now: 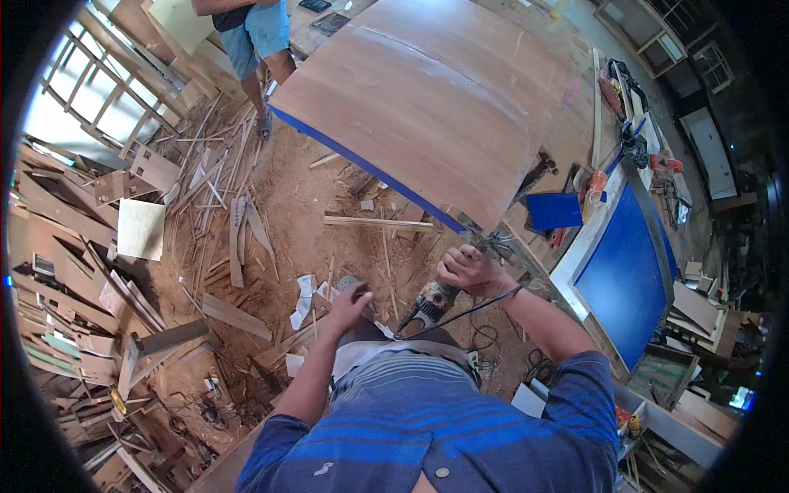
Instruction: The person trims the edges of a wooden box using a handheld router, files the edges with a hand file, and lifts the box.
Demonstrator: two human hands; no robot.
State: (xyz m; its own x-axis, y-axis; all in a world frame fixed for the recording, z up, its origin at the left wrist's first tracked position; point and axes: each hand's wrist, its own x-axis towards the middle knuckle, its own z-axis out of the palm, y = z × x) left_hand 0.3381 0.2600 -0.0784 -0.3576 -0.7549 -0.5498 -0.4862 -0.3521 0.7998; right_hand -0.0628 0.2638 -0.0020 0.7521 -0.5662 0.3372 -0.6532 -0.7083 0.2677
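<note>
My right hand (470, 269) is closed around the body of a corded power tool (434, 302), dark with a vented rear end. Its front end meets the near corner of a large brown wooden panel (419, 99), where my hand partly hides it. Blue lines the panel's left edge (370, 170). The black cord (481, 310) loops from the tool's rear past my right wrist. My left hand (349, 311) hangs free in front of my waist, fingers loosely bent and apart, nothing visible in it.
Wood strips (378, 223) and scraps litter the sawdust-covered floor (283, 197). A blue-faced panel (626, 275) lies to the right, near a small blue piece (554, 211) and a hammer (538, 171). Another person (265, 37) stands at the panel's far left. Boards (66, 271) pile up on the left.
</note>
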